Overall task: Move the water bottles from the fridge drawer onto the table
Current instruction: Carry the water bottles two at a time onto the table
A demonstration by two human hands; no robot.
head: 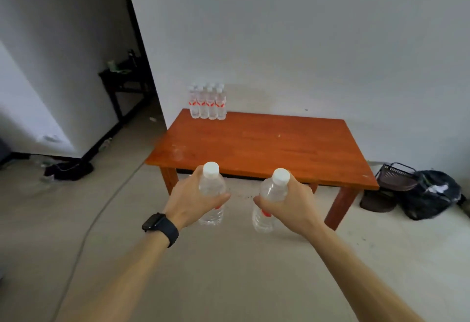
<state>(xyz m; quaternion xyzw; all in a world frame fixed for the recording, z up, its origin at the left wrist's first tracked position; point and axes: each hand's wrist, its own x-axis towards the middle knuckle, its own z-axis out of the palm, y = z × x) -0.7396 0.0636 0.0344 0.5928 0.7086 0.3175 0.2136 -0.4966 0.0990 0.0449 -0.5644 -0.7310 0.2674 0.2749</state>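
Observation:
My left hand (189,198) grips a clear water bottle (212,189) with a white cap and red label, held upright in front of the table's near edge. In my right hand (290,206) is a second water bottle (272,192) of the same kind, tilted slightly right. Both bottles hang above the floor, just short of the low orange wooden table (267,146). Several more bottles (207,101) stand packed together at the table's far left corner against the wall. The fridge drawer is out of sight.
A dark basket (396,176) and a black bag (432,194) sit on the floor right of the table. Dark clutter (68,169) and a cable (101,209) lie on the floor to the left. A dark side table (122,80) stands in the doorway beyond.

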